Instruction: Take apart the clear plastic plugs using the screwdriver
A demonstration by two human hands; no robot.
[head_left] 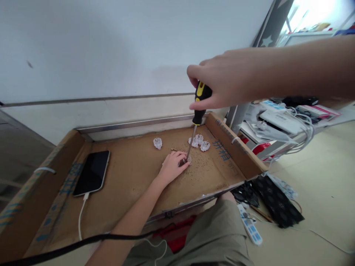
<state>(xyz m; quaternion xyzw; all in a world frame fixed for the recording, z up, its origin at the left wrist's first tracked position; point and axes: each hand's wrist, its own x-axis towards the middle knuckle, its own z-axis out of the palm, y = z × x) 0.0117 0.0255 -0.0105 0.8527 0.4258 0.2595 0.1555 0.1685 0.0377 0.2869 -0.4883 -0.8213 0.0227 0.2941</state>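
Observation:
My right hand (210,83) is closed round the black and yellow handle of a screwdriver (198,114). Its metal shaft runs down, slightly tilted, to a clear plastic plug piece (189,159) on the cardboard. My left hand (174,164) lies low over the cardboard and grips that piece between thumb and fingers, which partly hide it. Small dark screws (196,164) are scattered just right of my left hand. Beyond them sit several clear plug pieces with metal pins (199,139), and another plug piece (157,143) lies apart to the left.
A cardboard-lined tray (133,177) with raised side walls stands against a white wall. At its left lies a phone (93,171) on a white cable. A black cord (83,243) crosses the near left. A cluttered shelf (277,125) and a floor power strip (251,227) are at right.

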